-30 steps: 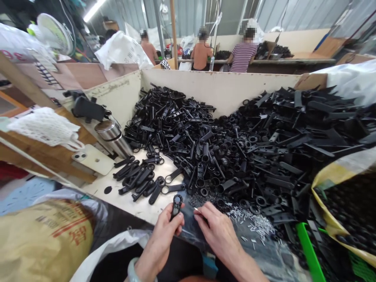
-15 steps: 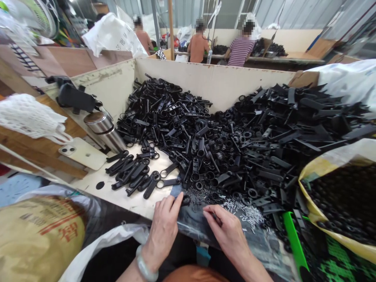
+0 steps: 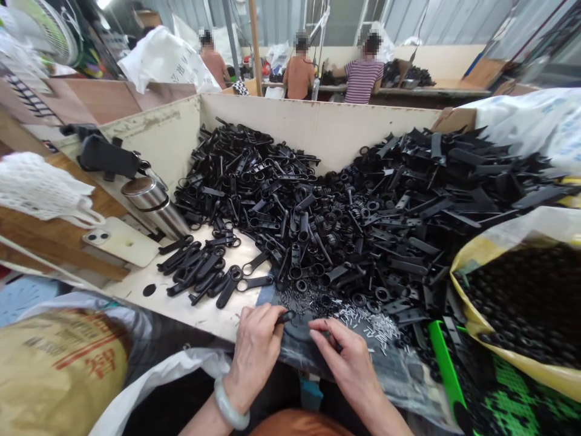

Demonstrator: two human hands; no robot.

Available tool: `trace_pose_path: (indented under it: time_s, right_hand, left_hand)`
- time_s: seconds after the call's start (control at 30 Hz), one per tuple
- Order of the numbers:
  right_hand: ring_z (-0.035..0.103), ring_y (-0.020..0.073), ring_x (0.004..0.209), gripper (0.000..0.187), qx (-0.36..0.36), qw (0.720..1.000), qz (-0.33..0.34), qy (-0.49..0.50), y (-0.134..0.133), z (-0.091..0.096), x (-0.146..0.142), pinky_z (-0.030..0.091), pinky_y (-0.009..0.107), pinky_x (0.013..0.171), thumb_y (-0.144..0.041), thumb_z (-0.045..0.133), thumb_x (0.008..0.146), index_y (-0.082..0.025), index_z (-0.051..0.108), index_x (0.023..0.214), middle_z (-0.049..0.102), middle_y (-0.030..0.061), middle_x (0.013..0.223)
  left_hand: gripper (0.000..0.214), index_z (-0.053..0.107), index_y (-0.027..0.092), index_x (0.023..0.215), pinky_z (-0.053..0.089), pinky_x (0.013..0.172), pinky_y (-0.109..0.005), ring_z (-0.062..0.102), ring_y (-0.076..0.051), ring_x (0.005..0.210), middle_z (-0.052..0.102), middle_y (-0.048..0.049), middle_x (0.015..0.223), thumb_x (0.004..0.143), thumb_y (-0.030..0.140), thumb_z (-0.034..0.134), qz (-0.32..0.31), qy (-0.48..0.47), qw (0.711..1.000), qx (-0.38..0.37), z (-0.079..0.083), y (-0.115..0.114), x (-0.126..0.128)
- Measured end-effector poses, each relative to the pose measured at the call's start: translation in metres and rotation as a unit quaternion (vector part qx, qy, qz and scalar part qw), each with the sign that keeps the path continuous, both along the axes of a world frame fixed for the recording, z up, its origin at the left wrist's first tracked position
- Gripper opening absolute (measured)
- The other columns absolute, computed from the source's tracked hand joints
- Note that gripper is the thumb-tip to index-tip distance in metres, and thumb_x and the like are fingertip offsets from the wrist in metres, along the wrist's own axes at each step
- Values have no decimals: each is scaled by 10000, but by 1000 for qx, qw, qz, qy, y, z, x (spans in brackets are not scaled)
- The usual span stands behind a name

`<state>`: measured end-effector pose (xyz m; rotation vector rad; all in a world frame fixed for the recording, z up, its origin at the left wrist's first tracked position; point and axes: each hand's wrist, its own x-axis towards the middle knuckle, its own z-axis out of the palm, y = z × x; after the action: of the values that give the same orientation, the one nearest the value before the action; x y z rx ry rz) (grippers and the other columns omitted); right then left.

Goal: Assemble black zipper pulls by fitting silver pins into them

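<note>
My left hand (image 3: 258, 340), a pale bangle (image 3: 222, 404) on its wrist, is closed around a black plastic part with a ring-shaped end (image 3: 285, 317); the rest of the part is hidden in the palm. To its right, my right hand (image 3: 341, 350) has its thumb and fingers drawn together, with something small and dark showing among them that I cannot make out. Both hands hover over a dark work mat (image 3: 295, 345) at the table's front edge. Beyond the fingers lie small silver pins (image 3: 379, 324) and tiny dark screw-like pieces (image 3: 297, 300).
Black ring-ended handles (image 3: 200, 266) lie left, below a steel flask (image 3: 154, 206) and a phone (image 3: 120, 241). Heaped black parts (image 3: 254, 175) fill the walled table. Right are a yellow-edged sack (image 3: 467, 254) and a green tray (image 3: 447, 366). Several people work at the back.
The whole view has shifted slightly. My left hand has turned a little, its held part now pointing toward the right hand. My right hand's fingers have shifted slightly.
</note>
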<state>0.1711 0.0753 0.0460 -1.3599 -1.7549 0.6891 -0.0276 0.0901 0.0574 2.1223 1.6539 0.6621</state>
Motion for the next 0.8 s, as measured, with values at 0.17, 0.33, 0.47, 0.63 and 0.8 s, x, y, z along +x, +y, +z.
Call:
trace_pose_path:
  time_s: [0.17,0.33,0.47,0.63,0.8]
  right_hand:
    - [727,189,795,272,23,995,51,-82,-1,-7,-3,535,250,706,-266,460,1067,-212,715,989,739,57,930]
    - [705,184,726,294,20,989,52,-137,-1,-5,2,498,254,625,-297,455,1070,-224,735,1011,696,65,939]
    - [635,157,683,190,-35,999,18,19,-12,8,14,485,234,614,-308,562,1027,-246,741,1006,680,30,883]
    - [561,137,593,137,-82,989,-10,120,-31,17,10,450,219,532,-317,638,985,-257,740,916,656,-4,800]
    - [605,128,634,101,-19,994,11,104,-31,15,0,465,207,554,-209,641,974,-248,733,961,677,7,856]
  left_hand:
    - [265,683,198,968,381,830,-406,648,-261,888,714,-51,914,945,30,480,-23,-4,999,-22,-3,10,1]
    - [189,688,208,997,388,827,-390,648,-247,860,726,-42,915,989,171,503,19,-48,997,-58,4,3,1]
    - [275,713,186,880,423,686,-295,580,-191,738,659,-12,773,916,449,642,100,-290,919,-247,14,-14,13]
    - [567,710,150,864,251,480,-202,340,-73,529,468,78,604,584,607,895,184,-530,694,-451,24,-30,33]
    - [574,661,159,752,248,472,-177,336,-48,497,467,88,554,441,515,988,232,-583,609,-485,28,-31,41]
